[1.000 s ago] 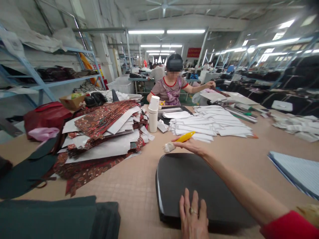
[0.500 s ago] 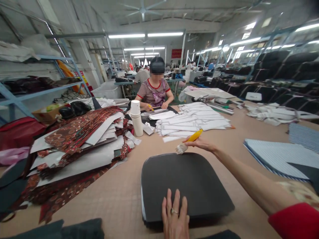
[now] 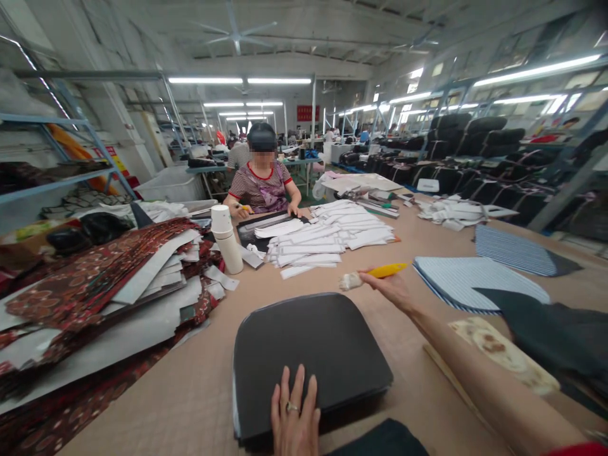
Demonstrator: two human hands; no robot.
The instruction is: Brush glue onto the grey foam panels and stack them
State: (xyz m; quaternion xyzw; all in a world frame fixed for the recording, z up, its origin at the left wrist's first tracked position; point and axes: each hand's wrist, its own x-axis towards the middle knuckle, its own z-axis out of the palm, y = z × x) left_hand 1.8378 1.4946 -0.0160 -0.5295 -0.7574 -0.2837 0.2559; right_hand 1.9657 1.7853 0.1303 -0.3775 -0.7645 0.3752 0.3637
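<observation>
A stack of dark grey panels with rounded corners (image 3: 313,342) lies on the brown table (image 3: 190,373). Flat on its near edge rests my left hand (image 3: 295,415), fingers spread, a ring on one finger. My right hand (image 3: 387,285) grips a brush with a yellow handle (image 3: 387,270). The pale bristles (image 3: 350,281) point left, above the table just beyond the stack's far right corner, apart from the panels.
Red patterned sheets (image 3: 95,272) are piled at left beside stacked paper cups (image 3: 227,240). White strips (image 3: 332,234) lie ahead, where a person (image 3: 261,180) works across the table. Striped pieces (image 3: 479,278), dark cloth (image 3: 546,329) and a patterned item (image 3: 503,354) are at right.
The view has turned right, so the scene sits further left. My right hand and the brush have moved right, away from the stack's far edge. My left hand stays on the panels.
</observation>
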